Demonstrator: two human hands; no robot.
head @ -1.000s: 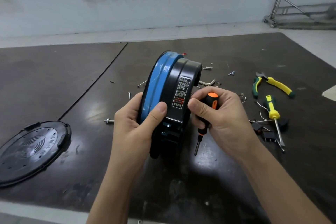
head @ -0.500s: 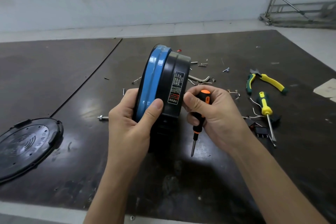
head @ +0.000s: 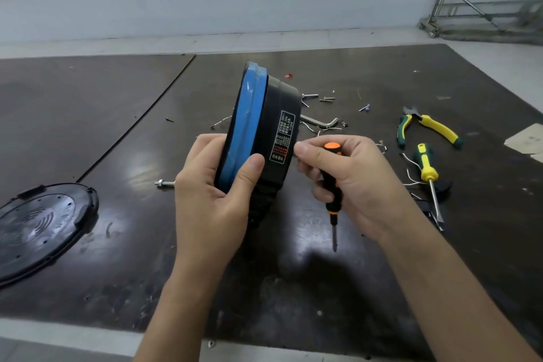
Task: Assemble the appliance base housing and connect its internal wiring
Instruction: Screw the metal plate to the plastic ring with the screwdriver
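Both hands busy: left hand grips the base housing on edge, right hand wraps the screwdriver, tip down. Checking alignment, I'd say; next, bring the tip to a screw hole.

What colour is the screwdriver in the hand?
The screwdriver in the right hand is black with orange trim, seen in the head view.

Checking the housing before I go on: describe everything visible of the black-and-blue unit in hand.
The base housing is round, held on edge. A blue band rings one rim; the rest looks like black plastic, with a printed label on its side. The left hand grips its lower part, thumb across the blue band; the right hand, holding a screwdriver, has a fingertip at the label's edge.
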